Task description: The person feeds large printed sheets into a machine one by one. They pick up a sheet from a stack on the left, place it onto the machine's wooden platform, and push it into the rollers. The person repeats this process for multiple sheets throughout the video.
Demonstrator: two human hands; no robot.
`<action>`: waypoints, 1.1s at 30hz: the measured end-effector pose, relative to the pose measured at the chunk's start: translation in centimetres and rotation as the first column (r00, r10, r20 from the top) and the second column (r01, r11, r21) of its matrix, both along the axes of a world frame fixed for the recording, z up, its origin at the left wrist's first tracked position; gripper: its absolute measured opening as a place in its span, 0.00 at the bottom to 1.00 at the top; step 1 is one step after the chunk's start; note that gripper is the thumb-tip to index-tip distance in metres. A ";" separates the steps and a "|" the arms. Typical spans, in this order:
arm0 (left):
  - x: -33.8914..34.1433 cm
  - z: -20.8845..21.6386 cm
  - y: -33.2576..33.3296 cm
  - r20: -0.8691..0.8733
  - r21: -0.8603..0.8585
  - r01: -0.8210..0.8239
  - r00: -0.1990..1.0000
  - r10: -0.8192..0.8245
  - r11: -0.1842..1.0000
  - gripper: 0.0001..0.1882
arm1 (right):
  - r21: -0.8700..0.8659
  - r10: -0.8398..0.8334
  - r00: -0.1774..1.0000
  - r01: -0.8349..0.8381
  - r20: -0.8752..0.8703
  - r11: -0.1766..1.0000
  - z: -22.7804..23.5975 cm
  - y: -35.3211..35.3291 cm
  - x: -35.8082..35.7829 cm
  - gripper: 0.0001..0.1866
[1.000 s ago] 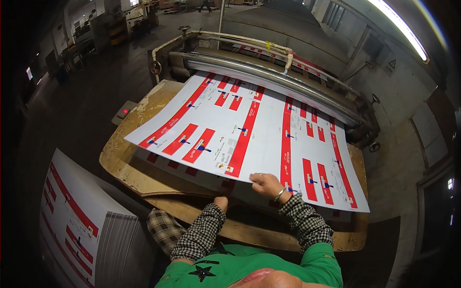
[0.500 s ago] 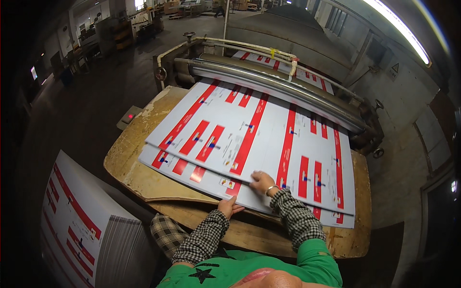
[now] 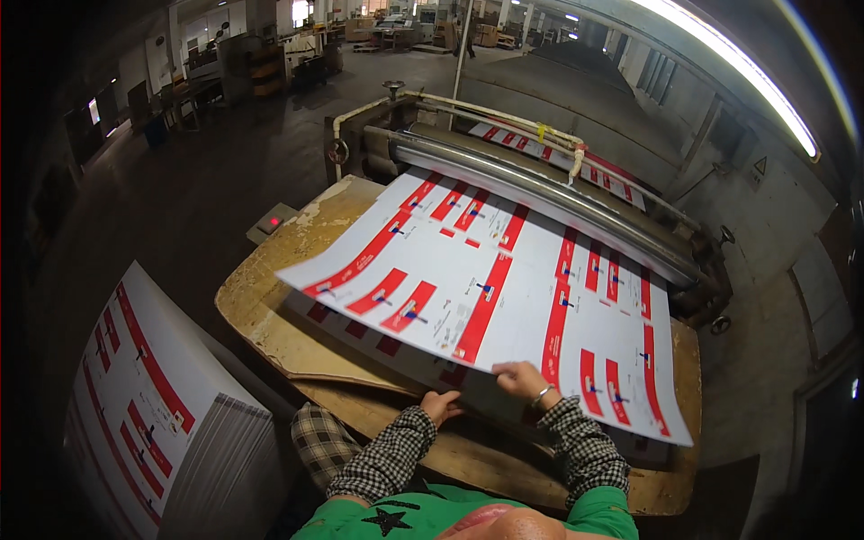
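A large white printed sheet with red bands bows over the wooden feed table, its near edge lifted. My right hand pinches that near edge, fingers closed. Under it lies a second printed sheet, in shadow. My left hand is closed at the near edge of this lower sheet, its fingertips partly hidden. Toward the far side, more red-banded printing runs up to the long metal roller of a machine.
The worn wooden table extends past the sheets on both sides. A tall stack of printed sheets stands at the lower left. Handwheels and pale piping frame the roller. A control box with a red light sits left of the table.
The upper sheet's near edge has risen from the lower sheet, and my right hand now holds it. My left hand stays by the lower sheet's edge. The whole view has shifted slightly.
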State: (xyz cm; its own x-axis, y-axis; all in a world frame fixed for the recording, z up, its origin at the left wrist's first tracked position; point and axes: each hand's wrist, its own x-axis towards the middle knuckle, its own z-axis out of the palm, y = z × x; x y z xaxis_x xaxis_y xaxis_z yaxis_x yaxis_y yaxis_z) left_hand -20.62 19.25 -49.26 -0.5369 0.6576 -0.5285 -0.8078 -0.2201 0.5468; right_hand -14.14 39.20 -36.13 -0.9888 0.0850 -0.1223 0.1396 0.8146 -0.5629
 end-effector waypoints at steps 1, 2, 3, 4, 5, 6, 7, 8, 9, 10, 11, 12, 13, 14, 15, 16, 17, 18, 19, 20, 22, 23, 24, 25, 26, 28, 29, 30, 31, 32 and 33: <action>-0.2 -1.1 0.1 -0.002 -0.097 -0.006 1.000 0.006 0.995 0.11 | 0.015 -0.052 0.999 0.052 0.001 0.999 2.5 -0.6 0.2 0.14; -0.5 -1.9 0.2 -0.004 -0.190 0.003 1.000 -0.003 0.982 0.10 | 0.001 -0.054 0.997 0.054 -0.057 0.999 2.9 -0.5 0.5 0.14; -0.8 -2.8 0.1 -0.002 -0.284 0.012 1.000 -0.013 0.959 0.10 | -0.015 -0.056 0.992 0.055 -0.111 0.998 2.8 -0.7 0.9 0.15; -1.0 -3.3 0.3 -0.003 -0.372 0.028 1.000 -0.031 0.928 0.09 | -0.026 -0.065 0.984 0.062 -0.167 0.998 2.7 -0.8 1.6 0.15; -1.2 -3.8 0.4 -0.004 -0.456 0.041 0.999 -0.048 0.889 0.08 | 0.002 -0.025 0.985 0.026 -0.174 1.000 1.8 -1.2 2.0 0.15; -1.2 -4.0 1.0 -0.012 -0.531 0.057 0.997 -0.075 0.846 0.08 | 0.036 0.009 0.983 -0.003 -0.184 0.999 0.2 -1.2 2.0 0.16; -0.9 -3.9 1.4 -0.031 -0.490 0.023 0.999 -0.043 0.871 0.10 | 0.066 0.051 0.980 -0.039 -0.194 0.997 -1.3 -1.3 1.9 0.16; -0.6 -3.8 1.6 -0.048 -0.448 -0.016 0.999 -0.006 0.894 0.11 | 0.040 0.020 0.993 -0.015 -0.119 0.999 -2.6 -1.5 1.9 0.16; -0.2 -3.3 1.8 -0.058 -0.270 -0.096 0.995 0.083 0.958 0.14 | 0.018 -0.012 0.999 0.013 -0.045 1.000 -3.6 -1.4 2.0 0.17; -0.2 -2.8 1.9 -0.071 -0.197 -0.072 0.996 0.059 0.978 0.16 | -0.002 -0.006 1.000 0.006 -0.009 1.000 -4.3 -1.5 2.0 0.17; -0.2 -2.3 1.8 -0.085 -0.124 -0.048 0.996 0.038 0.991 0.18 | -0.020 0.023 0.999 -0.023 0.034 1.000 -4.8 -1.4 2.0 0.17; 0.2 0.4 2.0 -0.056 -0.141 -0.038 0.998 0.031 0.989 0.18 | 0.034 0.046 0.996 -0.044 -0.071 0.998 -5.9 -1.3 2.7 0.16; 0.1 0.7 1.8 -0.040 -0.146 -0.031 0.999 0.026 0.989 0.18 | 0.094 0.091 0.979 -0.074 -0.183 0.993 -6.7 -1.3 2.6 0.16; 0.2 0.9 1.8 -0.034 -0.174 -0.045 0.999 0.039 0.984 0.18 | 0.053 0.105 0.981 -0.097 -0.164 0.994 -7.4 -0.6 1.8 0.15; 0.3 1.2 1.8 -0.027 -0.198 -0.053 0.998 0.048 0.979 0.17 | 0.015 0.115 0.983 -0.114 -0.144 0.993 -8.2 0.5 1.1 0.14; 0.2 0.7 1.4 -0.033 -0.138 -0.025 0.999 0.021 0.990 0.17 | -0.026 0.141 0.983 -0.145 -0.122 0.989 -7.7 0.5 0.0 0.13; 0.0 0.2 1.1 -0.041 -0.079 0.003 0.999 -0.006 0.997 0.17 | -0.012 0.065 0.996 -0.065 0.069 0.998 -7.0 1.0 -1.6 0.14; 0.0 0.3 1.2 -0.045 -0.052 0.011 0.999 -0.013 0.999 0.19 | 0.068 0.019 1.000 -0.018 -0.012 0.998 -6.9 2.1 -2.9 0.15; 0.0 0.8 1.3 -0.035 -0.048 0.018 0.999 -0.020 0.999 0.18 | 0.141 -0.018 0.995 0.032 -0.102 0.989 -7.5 3.5 -4.2 0.16; 0.3 1.5 1.9 -0.055 -0.042 0.036 0.998 -0.039 0.998 0.18 | 0.323 0.023 0.988 0.028 -0.154 0.946 -9.3 5.5 -4.3 0.17; 0.1 1.6 1.8 -0.046 -0.028 0.020 0.999 -0.021 0.999 0.18 | 0.364 -0.052 0.998 0.041 0.019 0.931 -9.8 4.3 -5.3 0.22; 0.0 1.2 1.5 -0.035 -0.035 0.023 0.999 -0.024 0.999 0.18 | 0.399 -0.004 1.000 -0.009 0.031 0.917 -9.9 2.9 -4.5 0.35; 0.0 0.4 1.7 -0.068 -0.011 0.049 0.996 -0.049 0.999 0.17 | 0.401 -0.032 0.990 -0.025 0.136 0.916 -11.1 1.9 -3.1 0.52; -0.2 -0.7 0.8 -0.086 0.000 0.043 0.995 -0.043 0.999 0.17 | 0.452 0.036 0.958 -0.167 0.285 0.876 -8.9 -1.6 -1.5 0.60; -0.4 -0.9 0.7 -0.081 0.003 0.028 0.996 -0.027 1.000 0.17 | 0.479 0.087 0.958 -0.215 0.275 0.851 -7.0 -3.3 0.0 0.58; 0.0 -1.0 1.4 -0.075 0.016 0.065 0.995 -0.063 0.998 0.18 | 0.368 0.156 0.965 -0.225 0.209 0.902 -7.4 -0.6 0.4 0.55; 0.0 -1.3 1.3 -0.151 0.036 0.111 0.983 -0.104 0.993 0.15 | 0.307 0.187 0.967 -0.234 0.176 0.922 -7.8 0.6 0.9 0.53; -0.5 -1.7 0.5 -0.095 0.043 0.150 0.985 -0.145 0.988 0.13 | 0.316 0.246 0.957 -0.283 0.152 0.905 -5.8 0.3 0.6 0.38; -0.9 -1.7 0.0 -0.040 0.055 0.200 0.979 -0.198 0.978 0.12 | 0.170 0.176 0.967 -0.207 0.183 0.963 -4.3 0.5 0.3 0.32; -0.7 -0.8 0.4 -0.040 0.100 0.177 0.984 -0.174 0.979 0.10 | 0.026 0.087 0.969 -0.096 0.230 0.995 -3.2 1.2 0.4 0.27; -0.1 0.3 1.1 -0.032 0.031 0.098 0.995 -0.097 0.995 0.10 | -0.115 0.010 0.958 0.024 0.288 0.993 -2.2 1.5 0.4 0.22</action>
State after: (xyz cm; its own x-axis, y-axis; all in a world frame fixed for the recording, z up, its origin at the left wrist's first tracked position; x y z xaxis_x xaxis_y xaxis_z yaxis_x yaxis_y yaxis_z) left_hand -20.70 20.34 -48.91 -0.4853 0.7241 -0.4900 -0.8092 -0.1597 0.5655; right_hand -13.76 40.75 -38.29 -0.9099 0.0603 -0.4104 0.3150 0.7443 -0.5889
